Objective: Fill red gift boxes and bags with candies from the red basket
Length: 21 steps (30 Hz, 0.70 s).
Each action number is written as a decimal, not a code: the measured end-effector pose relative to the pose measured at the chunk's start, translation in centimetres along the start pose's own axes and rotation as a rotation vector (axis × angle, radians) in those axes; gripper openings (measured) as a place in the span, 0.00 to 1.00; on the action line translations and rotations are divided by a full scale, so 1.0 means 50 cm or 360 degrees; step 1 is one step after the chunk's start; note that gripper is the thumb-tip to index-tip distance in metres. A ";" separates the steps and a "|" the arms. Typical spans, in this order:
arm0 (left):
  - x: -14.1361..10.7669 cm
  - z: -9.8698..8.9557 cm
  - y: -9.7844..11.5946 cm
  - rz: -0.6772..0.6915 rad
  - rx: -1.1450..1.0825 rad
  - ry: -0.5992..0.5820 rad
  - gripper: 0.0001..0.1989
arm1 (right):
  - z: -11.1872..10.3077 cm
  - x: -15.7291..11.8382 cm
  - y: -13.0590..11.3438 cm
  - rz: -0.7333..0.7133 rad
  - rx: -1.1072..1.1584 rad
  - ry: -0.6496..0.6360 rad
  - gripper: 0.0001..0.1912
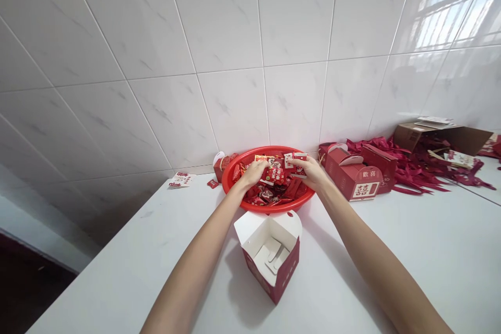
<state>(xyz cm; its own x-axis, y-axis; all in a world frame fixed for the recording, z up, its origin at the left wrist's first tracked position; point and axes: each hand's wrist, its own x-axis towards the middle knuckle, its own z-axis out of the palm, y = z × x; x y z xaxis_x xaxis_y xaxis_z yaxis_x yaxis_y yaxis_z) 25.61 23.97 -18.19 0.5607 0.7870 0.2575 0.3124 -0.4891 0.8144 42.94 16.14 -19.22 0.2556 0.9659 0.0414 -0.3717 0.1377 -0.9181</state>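
Note:
A red plastic basket (pixel 307 202) full of wrapped candies stands against the wall. Over its left half, my left hand (pixel 255 173) is closed on a red-and-yellow candy packet (pixel 263 158), pinched at the fingertips. At the basket's right side my right hand (pixel 312 171) pinches a red-and-white candy packet (pixel 296 157) between thumb and fingers. Just in front of the basket, between my forearms, an open dark red gift box (pixel 287 269) stands with its white flaps up. Its white inside shows folded bottom flaps and no candy.
Closed red gift boxes (pixel 362 182) stand to the right, beside a heap of dark red ribbons (pixel 417 169). A brown cardboard box (pixel 407 135) lies behind them. Printed cards (pixel 182 180) and a single red candy (pixel 212 183) lie left of the basket. A tiled wall (pixel 235 109) bounds the white table (pixel 156 250).

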 end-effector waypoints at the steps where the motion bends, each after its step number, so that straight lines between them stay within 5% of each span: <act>1: 0.001 0.000 0.000 0.0002 0.0001 0.0001 0.11 | 0.000 -0.001 0.000 -0.0012 0.0001 0.0002 0.16; 12: 0.001 -0.001 -0.007 -0.0016 -0.0021 -0.0076 0.11 | 0.004 -0.009 -0.005 -0.0054 0.0015 0.0000 0.16; 21: -0.010 -0.004 -0.009 0.0205 -0.0384 0.0004 0.20 | 0.004 -0.012 -0.007 -0.0053 -0.0006 -0.0051 0.18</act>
<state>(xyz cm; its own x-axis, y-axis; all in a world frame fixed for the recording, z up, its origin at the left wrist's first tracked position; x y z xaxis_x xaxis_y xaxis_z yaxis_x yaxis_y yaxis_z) 25.03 23.88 -18.58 0.5822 0.7251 0.3678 0.0468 -0.4815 0.8752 42.73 15.54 -18.84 0.2389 0.9674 0.0844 -0.3602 0.1690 -0.9174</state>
